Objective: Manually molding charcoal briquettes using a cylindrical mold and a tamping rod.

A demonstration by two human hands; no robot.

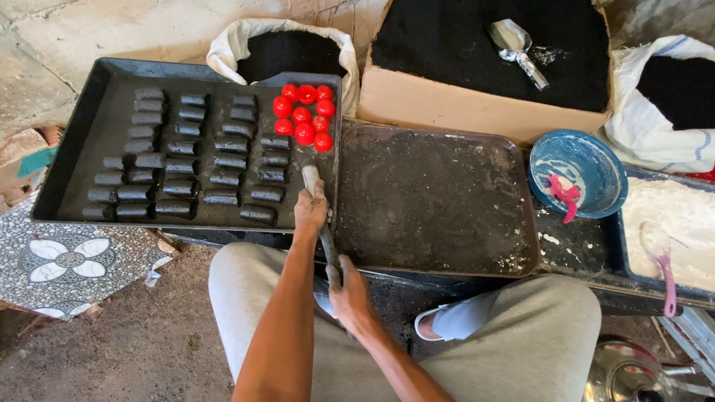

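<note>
Tool: a grey metal tube mould (322, 223) is held at a slant over the right-hand edge of the black tray (67, 179), its upper end resting just inside the rim, beside the last column of pieces.
Left hand (310, 211): seen wrapped around the upper part of the tube, fingers closed on it.
Right hand (346, 292): closed around the lower end of the tube, near the lap; what the fingertips do underneath cannot be told.
Tray contents: dark cylindrical briquettes (190, 152) are laid in rows, with a cluster of red balls (305, 115) in the far right corner.
Alongside: a dusty brown tray (436, 197) is set just to the right; a blue bowl (577, 173) smeared white, a cardboard box of black powder (477, 97) with a metal scoop (515, 46), and white sacks (287, 45) lie beyond.
Risk: judged from the crowding, a piece pushed out here could be knocked against the nearest briquette and crumbled; a slip of the tube off the rim would likely scatter powder onto the knees.
</note>
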